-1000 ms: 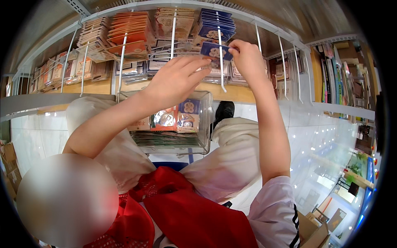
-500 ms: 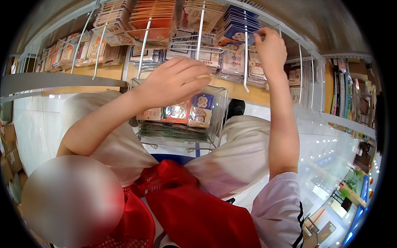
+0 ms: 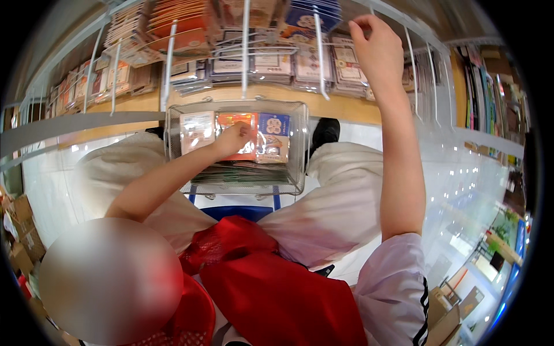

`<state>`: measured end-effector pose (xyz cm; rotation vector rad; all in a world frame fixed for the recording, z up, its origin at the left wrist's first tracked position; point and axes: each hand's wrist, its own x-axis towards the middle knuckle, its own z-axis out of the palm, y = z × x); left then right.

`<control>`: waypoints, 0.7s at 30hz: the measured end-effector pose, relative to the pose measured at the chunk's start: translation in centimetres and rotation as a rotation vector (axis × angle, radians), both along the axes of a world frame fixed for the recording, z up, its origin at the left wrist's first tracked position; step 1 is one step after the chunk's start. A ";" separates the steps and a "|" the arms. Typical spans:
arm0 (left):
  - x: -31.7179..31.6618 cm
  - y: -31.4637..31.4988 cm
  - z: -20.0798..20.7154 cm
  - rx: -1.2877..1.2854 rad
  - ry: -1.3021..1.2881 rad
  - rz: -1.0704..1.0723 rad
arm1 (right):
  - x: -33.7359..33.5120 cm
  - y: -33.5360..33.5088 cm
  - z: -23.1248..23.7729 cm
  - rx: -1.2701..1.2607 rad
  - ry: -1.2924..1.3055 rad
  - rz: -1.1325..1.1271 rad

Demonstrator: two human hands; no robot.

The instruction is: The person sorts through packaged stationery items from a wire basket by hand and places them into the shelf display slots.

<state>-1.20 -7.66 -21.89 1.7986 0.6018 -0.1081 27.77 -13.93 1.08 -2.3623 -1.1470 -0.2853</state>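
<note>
Within the basket edges (image 3: 303,144), the left hand (image 3: 232,140) is partly covering the orange pack (image 3: 249,151), grip unclear; the right hand (image 3: 378,51) is hovering in open room beside blue packs (image 3: 306,22), fingers slightly parted.

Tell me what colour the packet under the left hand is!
Orange-red: the packet under the left hand shows best in the head view.

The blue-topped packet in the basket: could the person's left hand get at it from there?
Probably yes: the left hand is over the orange packet, just beside the blue-topped packet, and nothing visible covers that one or blocks the way inside the wire basket.
</note>
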 end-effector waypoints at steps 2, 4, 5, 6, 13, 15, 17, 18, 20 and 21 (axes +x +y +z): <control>1.5 -1.3 -2.7 0.013 0.340 0.235 | 0.3 -0.6 0.4 0.012 -0.041 0.025; 3.6 -2.8 -2.1 -0.217 0.340 0.375 | -0.4 -1.2 1.5 -0.003 0.038 -0.007; 4.7 -3.7 -1.7 -0.447 0.334 0.519 | -0.4 -1.9 1.9 0.042 0.021 -0.004; 4.9 -4.0 -2.9 -0.444 0.340 0.520 | -0.7 -1.9 2.2 0.092 0.012 0.011; 6.5 -8.2 0.3 -0.354 0.262 0.280 | 0.1 -5.3 2.9 0.117 0.053 0.009; 6.7 -10.2 -0.6 -0.266 0.189 0.320 | -0.5 -5.1 3.0 0.131 0.103 0.032; 7.2 -10.4 -0.2 -0.035 0.207 0.221 | -0.4 -5.2 2.9 0.140 0.144 0.045; 7.2 -10.0 0.2 -0.035 0.203 0.224 | -0.1 -5.5 2.6 0.069 0.178 0.000; 6.2 -8.4 0.9 0.048 0.258 0.067 | -0.1 -5.6 2.4 0.009 0.210 -0.030; 6.2 -7.6 3.0 0.050 0.253 0.067 | 0.0 -6.1 2.2 0.039 0.201 -0.023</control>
